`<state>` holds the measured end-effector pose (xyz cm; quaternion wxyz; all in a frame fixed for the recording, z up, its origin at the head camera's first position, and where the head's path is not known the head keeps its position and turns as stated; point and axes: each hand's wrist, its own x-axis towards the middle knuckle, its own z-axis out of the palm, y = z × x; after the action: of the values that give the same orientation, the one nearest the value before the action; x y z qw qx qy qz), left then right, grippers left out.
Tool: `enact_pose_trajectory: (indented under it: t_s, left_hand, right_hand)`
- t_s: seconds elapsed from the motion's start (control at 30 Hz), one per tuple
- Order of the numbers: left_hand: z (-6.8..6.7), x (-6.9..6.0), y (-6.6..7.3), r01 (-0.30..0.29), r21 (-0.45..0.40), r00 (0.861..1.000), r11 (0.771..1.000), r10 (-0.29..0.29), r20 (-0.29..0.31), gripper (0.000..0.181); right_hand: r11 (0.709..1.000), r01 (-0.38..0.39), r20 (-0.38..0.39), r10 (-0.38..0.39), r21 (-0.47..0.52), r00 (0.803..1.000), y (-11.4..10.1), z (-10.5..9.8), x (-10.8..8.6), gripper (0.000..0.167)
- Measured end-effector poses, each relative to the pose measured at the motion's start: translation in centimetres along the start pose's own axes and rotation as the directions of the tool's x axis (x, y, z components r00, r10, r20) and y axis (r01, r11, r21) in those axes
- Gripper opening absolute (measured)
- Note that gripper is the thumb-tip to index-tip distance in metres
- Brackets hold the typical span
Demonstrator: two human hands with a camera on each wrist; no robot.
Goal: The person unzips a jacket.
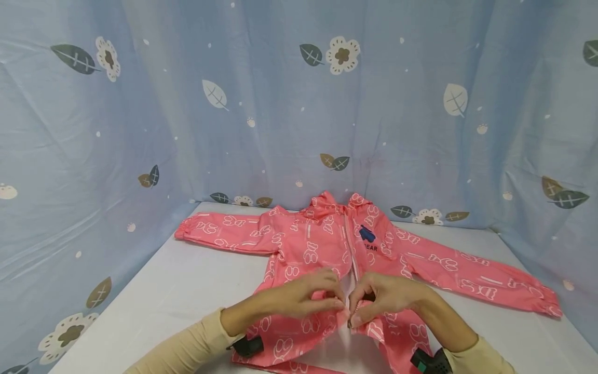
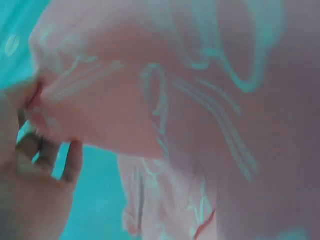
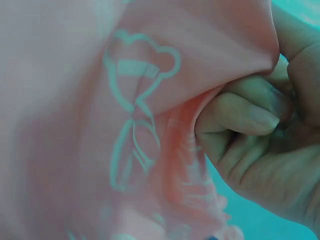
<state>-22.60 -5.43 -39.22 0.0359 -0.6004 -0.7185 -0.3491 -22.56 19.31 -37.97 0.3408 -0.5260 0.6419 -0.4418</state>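
A pink child's jacket (image 1: 299,244) with white bear outlines lies spread on its back, its zipper (image 1: 351,249) running down the front and the lower part parted. My left hand (image 1: 310,295) pinches the lower front edge of the panel on the left, also lifted in the left wrist view, where fabric (image 2: 95,115) hangs from the fingertips. Close beside it, my right hand (image 1: 390,295) pinches the opposite edge at the zipper's lower end, where a small dark piece shows by the fingertips. In the right wrist view, curled fingers (image 3: 240,112) grip the cloth's edge.
The jacket lies on a white table (image 1: 210,280). Its sleeves stretch out to both sides. A blue curtain (image 1: 261,104) with leaves and flowers stands behind and along both sides. A black wrist device (image 1: 248,346) sits on the left wrist, another (image 1: 430,361) on the right.
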Motion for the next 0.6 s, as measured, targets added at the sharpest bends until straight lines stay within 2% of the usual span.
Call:
enact_pose_trajectory:
  t_s: [0.1, 0.17, 0.2, 0.3, 0.37, 0.43, 0.5, 0.53, 0.6]
  left_hand:
    - [-1.5, -0.4, -0.7, 0.077, 0.013, 0.987, 0.997, -0.074, -0.142, 0.009]
    - [-2.5, -0.8, -1.0, 0.107, -0.005, 0.978, 0.994, -0.107, -0.179, 0.009]
    - [-2.9, -0.9, -1.1, 0.117, -0.014, 0.978, 0.993, -0.118, -0.171, 0.009]
    - [-3.7, -0.9, -0.8, 0.092, -0.046, 0.992, 0.995, -0.096, -0.077, 0.008]
    - [-3.8, -0.8, -0.5, 0.081, -0.052, 0.997, 0.995, -0.082, -0.002, 0.009]
    - [-3.9, -0.7, -0.1, 0.083, -0.056, 0.993, 0.995, -0.078, 0.088, 0.011]
    - [-3.9, -0.8, 0.2, 0.107, -0.042, 0.977, 0.993, -0.097, 0.191, 0.014]
    - [-3.8, -0.9, 0.3, 0.121, -0.031, 0.963, 0.992, -0.109, 0.245, 0.015]
    - [-3.8, -1.0, 0.4, 0.151, -0.013, 0.928, 0.988, -0.138, 0.346, 0.016]
  right_hand:
    - [0.998, -0.035, 0.074, 0.039, -0.052, 0.997, -0.3, 0.9, 0.3, 0.016]
    - [0.993, -0.064, 0.093, 0.074, -0.102, 0.993, -0.6, 1.4, 0.4, 0.017]
    - [0.988, -0.091, 0.086, 0.103, -0.128, 0.991, -0.9, 1.5, 0.3, 0.017]
    - [0.963, -0.179, 0.047, 0.192, -0.2, 0.98, -1.3, 1.3, -0.2, 0.016]
    - [0.939, -0.265, 0.019, 0.275, -0.222, 0.961, -1.6, 0.8, -0.9, 0.016]
    - [0.904, -0.343, -0.019, 0.35, -0.256, 0.937, -1.6, 0.3, -1.8, 0.015]
    - [0.874, -0.406, -0.059, 0.406, -0.268, 0.912, -1.8, -0.2, -2.7, 0.013]
    - [0.857, -0.439, -0.082, 0.433, -0.272, 0.897, -1.8, -0.5, -3.2, 0.013]
    - [0.818, -0.497, -0.125, 0.482, -0.29, 0.867, -1.9, -0.9, -4.0, 0.013]
